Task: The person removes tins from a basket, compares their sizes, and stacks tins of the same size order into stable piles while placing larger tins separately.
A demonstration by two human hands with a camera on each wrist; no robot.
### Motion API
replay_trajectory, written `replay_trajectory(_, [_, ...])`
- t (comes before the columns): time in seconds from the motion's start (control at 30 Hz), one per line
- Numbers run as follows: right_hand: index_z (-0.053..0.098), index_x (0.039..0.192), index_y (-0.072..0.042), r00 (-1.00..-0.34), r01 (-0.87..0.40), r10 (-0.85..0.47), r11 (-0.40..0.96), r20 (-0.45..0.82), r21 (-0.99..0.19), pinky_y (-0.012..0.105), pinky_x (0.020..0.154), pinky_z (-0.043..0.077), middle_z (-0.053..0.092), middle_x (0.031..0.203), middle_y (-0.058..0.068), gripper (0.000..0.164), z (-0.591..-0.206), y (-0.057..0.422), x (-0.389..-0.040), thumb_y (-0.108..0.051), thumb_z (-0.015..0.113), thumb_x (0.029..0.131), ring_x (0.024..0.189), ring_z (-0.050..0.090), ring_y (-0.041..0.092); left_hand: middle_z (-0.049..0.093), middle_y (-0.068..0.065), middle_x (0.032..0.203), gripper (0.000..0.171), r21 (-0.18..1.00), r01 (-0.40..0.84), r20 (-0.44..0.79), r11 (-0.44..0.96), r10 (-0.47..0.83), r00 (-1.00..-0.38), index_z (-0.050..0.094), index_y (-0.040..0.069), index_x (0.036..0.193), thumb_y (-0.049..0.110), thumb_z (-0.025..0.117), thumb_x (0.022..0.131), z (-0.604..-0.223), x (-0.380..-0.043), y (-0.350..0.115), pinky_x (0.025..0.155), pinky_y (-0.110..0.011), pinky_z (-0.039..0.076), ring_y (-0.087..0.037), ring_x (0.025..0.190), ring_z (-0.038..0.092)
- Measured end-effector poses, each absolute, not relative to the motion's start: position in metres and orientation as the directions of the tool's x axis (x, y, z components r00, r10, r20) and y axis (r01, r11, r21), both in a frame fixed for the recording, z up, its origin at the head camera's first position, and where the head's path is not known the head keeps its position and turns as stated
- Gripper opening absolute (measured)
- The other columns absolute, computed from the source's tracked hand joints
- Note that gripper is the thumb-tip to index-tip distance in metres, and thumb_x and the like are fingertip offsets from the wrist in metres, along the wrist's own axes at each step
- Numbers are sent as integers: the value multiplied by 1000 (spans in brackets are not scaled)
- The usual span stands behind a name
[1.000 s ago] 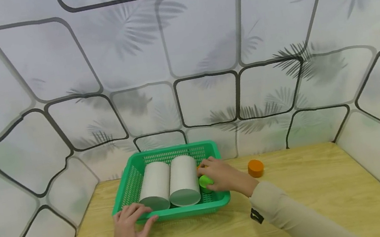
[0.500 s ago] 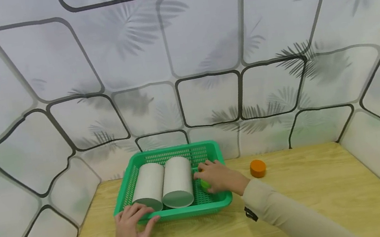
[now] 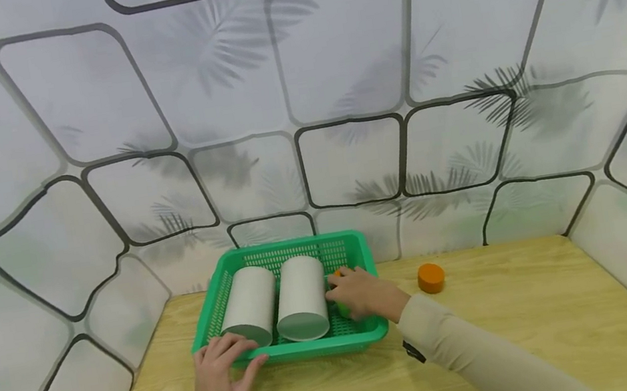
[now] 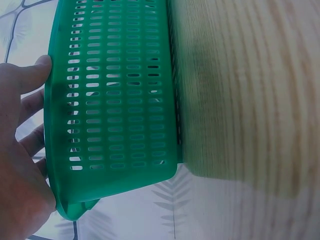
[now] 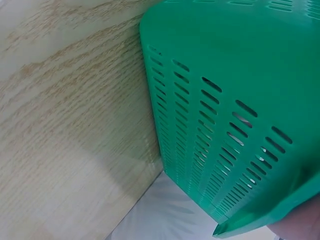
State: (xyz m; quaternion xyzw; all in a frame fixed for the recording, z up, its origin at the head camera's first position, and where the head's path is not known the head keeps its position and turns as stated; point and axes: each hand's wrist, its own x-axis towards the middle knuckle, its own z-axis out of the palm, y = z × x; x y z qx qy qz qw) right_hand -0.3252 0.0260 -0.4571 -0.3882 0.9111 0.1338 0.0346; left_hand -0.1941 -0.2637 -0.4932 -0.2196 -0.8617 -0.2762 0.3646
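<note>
A green plastic basket (image 3: 341,341) with slotted walls stands on the wooden table. Two large white cylinders (image 3: 301,298) lie side by side inside, their pale green ends facing me. My left hand (image 3: 219,378) holds the basket's front rim near its left corner, with the thumb outside and the fingers over the edge. Inside the right part, my right hand (image 3: 365,294) curls over a small bright green round object (image 3: 343,310), mostly covered by the fingers. Something orange (image 3: 338,273) peeks out behind those fingers. In the right wrist view, the basket wall (image 5: 215,115) hides most of that hand.
An orange round disc-like piece (image 3: 431,278) lies on the table (image 3: 520,313) to the right of the basket. A patterned white curtain or wall covering (image 3: 351,163) rises behind the table and along both sides.
The white cylinders shifted left in the basket, then the right one slid slightly back, leaving a gap. My right hand closed further over the green object. The left hand stays on the rim.
</note>
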Motion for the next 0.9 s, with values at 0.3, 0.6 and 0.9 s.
replay_trajectory(0.3, [67, 126, -31, -689, -721, -705, 644, -166, 256, 52, 100, 48, 58, 132, -3, 44, -459, 25, -324, -26, 86, 86, 127, 49, 25, 67, 11, 94, 23, 313, 576, 748, 755, 178, -639, 75, 19, 89, 18, 91, 72, -492, -193, -263, 79, -43, 29, -14, 87, 55])
replay_trajectory(0.6, [70, 125, -25, -675, -737, -731, 659, -98, 152, 41, 86, 50, 61, 127, 2, 46, -451, 27, -320, -10, 86, 84, 112, 53, 26, 67, 10, 93, 22, 309, 583, 753, 751, 181, -633, 75, 17, 89, 19, 90, 73, -491, -194, -263, 80, -44, 29, -14, 86, 54])
replay_trajectory(0.9, [72, 121, -18, -639, -769, -768, 640, 41, 9, 36, 85, 45, 60, 119, 5, 41, -439, 37, -314, 3, 79, 86, 96, 48, 23, 67, 8, 93, 22, 306, 582, 753, 753, 183, -632, 75, 17, 89, 20, 90, 73, -492, -194, -264, 80, -45, 30, -16, 86, 55])
